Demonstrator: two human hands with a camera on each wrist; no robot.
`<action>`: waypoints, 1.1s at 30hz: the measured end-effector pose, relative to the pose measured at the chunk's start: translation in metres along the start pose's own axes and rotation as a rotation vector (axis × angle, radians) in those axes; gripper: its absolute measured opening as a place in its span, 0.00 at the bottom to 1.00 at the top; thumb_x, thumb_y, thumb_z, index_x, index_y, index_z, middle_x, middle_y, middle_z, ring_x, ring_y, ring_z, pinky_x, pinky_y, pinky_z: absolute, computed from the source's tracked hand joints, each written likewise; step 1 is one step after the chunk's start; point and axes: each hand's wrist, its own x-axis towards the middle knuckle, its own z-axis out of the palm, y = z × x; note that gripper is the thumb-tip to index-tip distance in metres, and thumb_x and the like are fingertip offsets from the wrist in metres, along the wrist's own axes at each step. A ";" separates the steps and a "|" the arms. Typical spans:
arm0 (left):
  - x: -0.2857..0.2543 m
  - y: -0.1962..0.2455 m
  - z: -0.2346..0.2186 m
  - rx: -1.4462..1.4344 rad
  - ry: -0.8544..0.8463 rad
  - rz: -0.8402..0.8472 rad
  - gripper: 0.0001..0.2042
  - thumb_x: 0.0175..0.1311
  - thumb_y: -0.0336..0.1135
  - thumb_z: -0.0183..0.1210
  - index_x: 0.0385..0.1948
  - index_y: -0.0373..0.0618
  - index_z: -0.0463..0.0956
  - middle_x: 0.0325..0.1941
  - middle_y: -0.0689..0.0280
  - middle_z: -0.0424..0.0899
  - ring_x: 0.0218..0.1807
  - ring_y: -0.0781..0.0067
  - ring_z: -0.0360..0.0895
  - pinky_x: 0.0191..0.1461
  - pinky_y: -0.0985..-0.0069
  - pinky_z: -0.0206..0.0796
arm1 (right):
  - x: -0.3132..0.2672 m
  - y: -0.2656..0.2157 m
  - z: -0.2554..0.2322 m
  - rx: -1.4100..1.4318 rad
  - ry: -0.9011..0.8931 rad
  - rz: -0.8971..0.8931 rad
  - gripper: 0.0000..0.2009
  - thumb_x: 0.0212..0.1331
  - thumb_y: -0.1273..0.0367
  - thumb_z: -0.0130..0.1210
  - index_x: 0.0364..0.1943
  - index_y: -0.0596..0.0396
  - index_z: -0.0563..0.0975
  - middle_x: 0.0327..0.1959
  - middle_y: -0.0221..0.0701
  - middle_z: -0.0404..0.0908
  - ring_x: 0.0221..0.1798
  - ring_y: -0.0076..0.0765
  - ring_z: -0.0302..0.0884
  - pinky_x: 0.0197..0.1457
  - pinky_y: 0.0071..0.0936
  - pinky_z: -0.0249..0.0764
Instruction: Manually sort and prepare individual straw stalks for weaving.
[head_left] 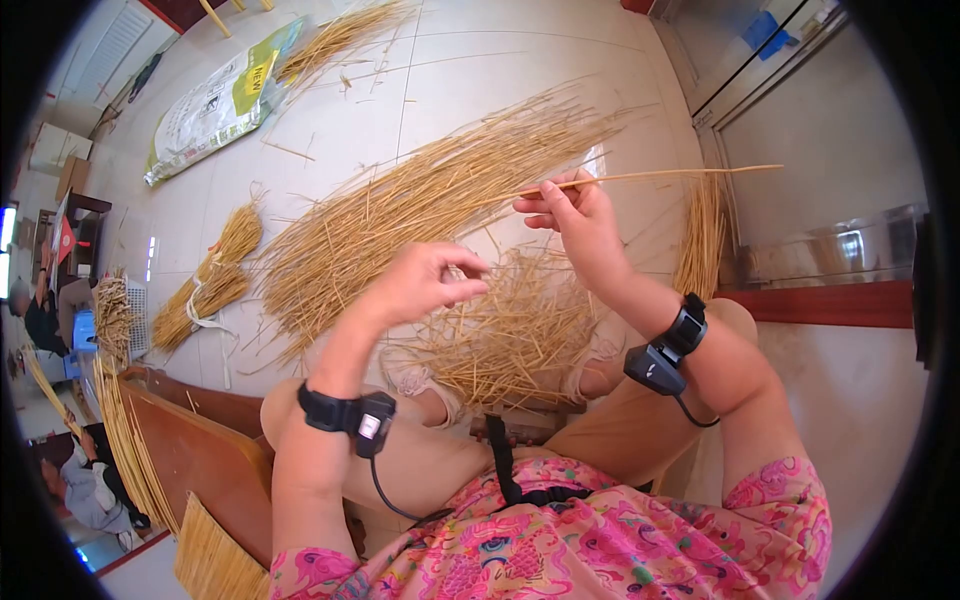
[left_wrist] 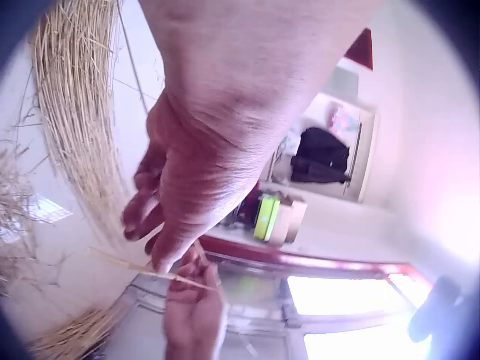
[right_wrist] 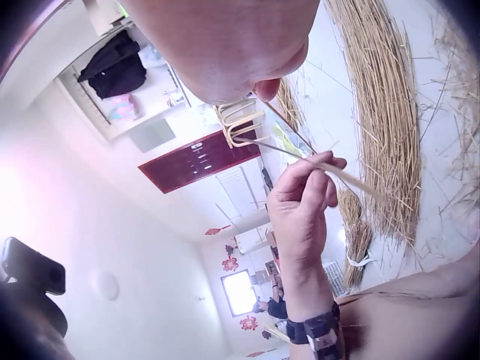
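My right hand (head_left: 580, 215) pinches a long thin straw stalk (head_left: 690, 172) between thumb and fingers, and the stalk reaches far out to the right. To its left and lower, my left hand (head_left: 425, 283) is raised with fingers loosely bent and a gap between thumb and index finger. In the left wrist view the stalk (left_wrist: 135, 266) passes close by the left thumb tip, with the right hand (left_wrist: 195, 304) beyond. From the right wrist, the stalk (right_wrist: 349, 178) overlaps the fingers of the left hand (right_wrist: 300, 210). A long spread of straw (head_left: 400, 200) lies on the floor beyond both hands.
Short loose straw (head_left: 510, 330) is heaped by the feet. A tied straw bundle (head_left: 215, 275) lies at left, a printed sack (head_left: 220, 105) behind it. More straw (head_left: 703, 235) leans by the glass door (head_left: 830, 160). A wooden bench (head_left: 200, 440) stands at lower left.
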 end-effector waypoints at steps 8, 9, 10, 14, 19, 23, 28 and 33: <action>0.024 -0.007 0.008 0.264 0.667 0.324 0.08 0.52 0.29 0.60 0.34 0.40 0.78 0.28 0.63 0.80 0.28 0.70 0.77 0.33 0.77 0.69 | -0.009 -0.001 0.008 -0.048 -0.122 0.068 0.05 0.64 0.73 0.45 0.36 0.62 0.65 0.35 0.40 0.78 0.39 0.32 0.81 0.37 0.22 0.79; 0.022 -0.005 0.011 0.131 0.595 0.235 0.07 0.53 0.28 0.59 0.34 0.40 0.78 0.28 0.64 0.80 0.29 0.74 0.77 0.35 0.79 0.69 | -0.011 0.000 0.010 -0.048 -0.145 0.059 0.05 0.64 0.73 0.45 0.36 0.62 0.65 0.35 0.40 0.78 0.39 0.32 0.81 0.37 0.22 0.79; 0.020 -0.004 0.012 -0.001 0.520 0.147 0.07 0.53 0.27 0.59 0.34 0.39 0.79 0.28 0.65 0.81 0.29 0.77 0.78 0.36 0.81 0.70 | -0.012 0.001 0.010 -0.047 -0.166 0.049 0.05 0.64 0.74 0.45 0.36 0.62 0.65 0.35 0.39 0.78 0.38 0.31 0.81 0.37 0.22 0.79; 0.017 -0.005 0.010 0.069 0.437 0.091 0.06 0.52 0.26 0.59 0.31 0.39 0.80 0.29 0.65 0.82 0.29 0.80 0.78 0.35 0.83 0.70 | -0.014 0.005 0.012 -0.041 -0.204 0.041 0.05 0.64 0.74 0.45 0.36 0.63 0.65 0.35 0.39 0.79 0.38 0.31 0.80 0.38 0.22 0.79; 0.016 -0.002 0.010 0.132 0.401 0.114 0.05 0.51 0.27 0.59 0.29 0.39 0.80 0.27 0.64 0.82 0.27 0.79 0.78 0.33 0.83 0.70 | -0.017 0.005 0.013 -0.089 -0.245 0.039 0.05 0.65 0.74 0.45 0.36 0.63 0.65 0.38 0.41 0.79 0.40 0.31 0.80 0.41 0.23 0.79; 0.015 0.001 0.013 0.283 0.468 0.194 0.03 0.49 0.29 0.60 0.24 0.41 0.78 0.23 0.64 0.80 0.23 0.73 0.77 0.28 0.79 0.69 | -0.017 0.006 0.014 -0.088 -0.280 0.044 0.05 0.65 0.74 0.45 0.35 0.63 0.66 0.39 0.41 0.79 0.41 0.31 0.80 0.43 0.23 0.79; 0.015 0.002 0.017 0.465 0.525 0.292 0.02 0.47 0.30 0.58 0.19 0.45 0.75 0.20 0.63 0.78 0.21 0.64 0.77 0.23 0.72 0.68 | -0.018 0.008 0.014 -0.131 -0.299 0.047 0.05 0.64 0.74 0.46 0.34 0.62 0.67 0.38 0.41 0.79 0.41 0.30 0.80 0.43 0.23 0.79; 0.016 -0.004 0.017 0.438 0.516 0.275 0.01 0.47 0.30 0.58 0.21 0.46 0.77 0.21 0.62 0.79 0.21 0.63 0.77 0.24 0.72 0.68 | -0.020 0.009 0.015 -0.148 -0.296 0.065 0.05 0.64 0.73 0.46 0.35 0.62 0.68 0.38 0.41 0.79 0.41 0.30 0.80 0.43 0.23 0.79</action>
